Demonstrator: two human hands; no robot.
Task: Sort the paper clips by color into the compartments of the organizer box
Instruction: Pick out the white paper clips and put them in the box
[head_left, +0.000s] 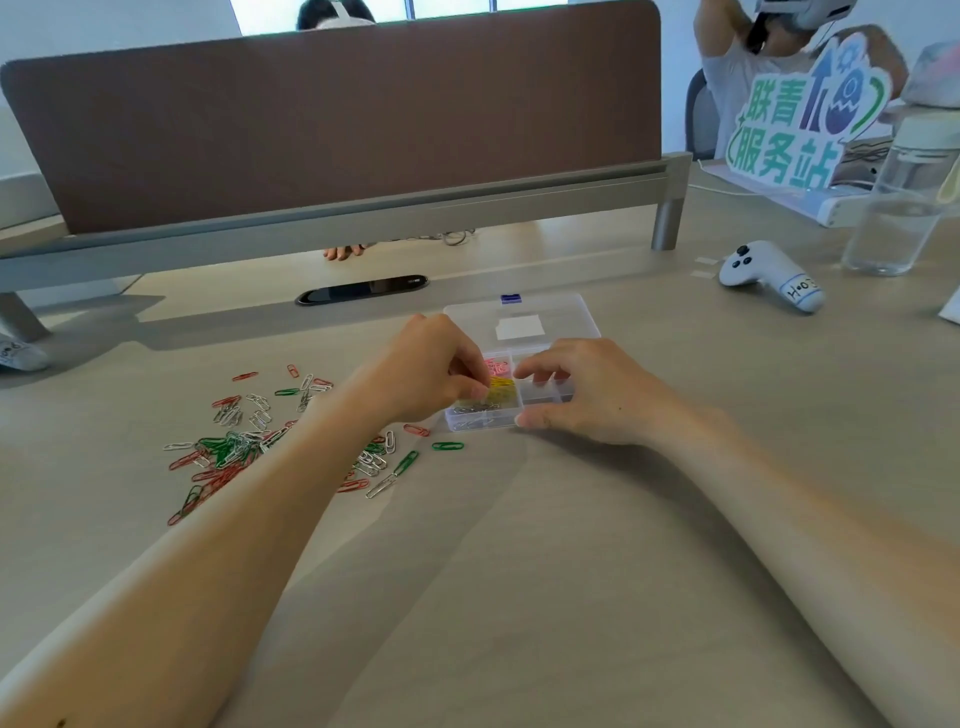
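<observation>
- Paper clips (234, 447) in red, green and silver lie loose in a heap on the table (519, 571), at about 9 o'clock from the organizer box (545, 397). A few strays reach almost to its near left corner.
- The box sits in front of you, between your hands. Its clear lid (519, 317) is folded back flat at 12 o'clock.
- In the box's left column, pink clips (497, 366) fill the far compartment, yellow clips (504, 389) the middle one, and silver clips (475, 415) the near one.
- Your left hand (426, 369) comes in from 9 o'clock over the left column. Its fingers are curled, and thumb and forefinger meet right at the yellow compartment.
- Blur hides whether that grip has a clip in it, so I cannot tell.
- Your right hand (582, 395) holds the box from 3 o'clock. The thumb (530, 420) presses the near right corner and the fingers curl over the right compartments.
- A white controller (769, 275) lies on the table at 2 o'clock, well apart from the box.
- A clear water bottle (898, 208) stands beyond it.
</observation>
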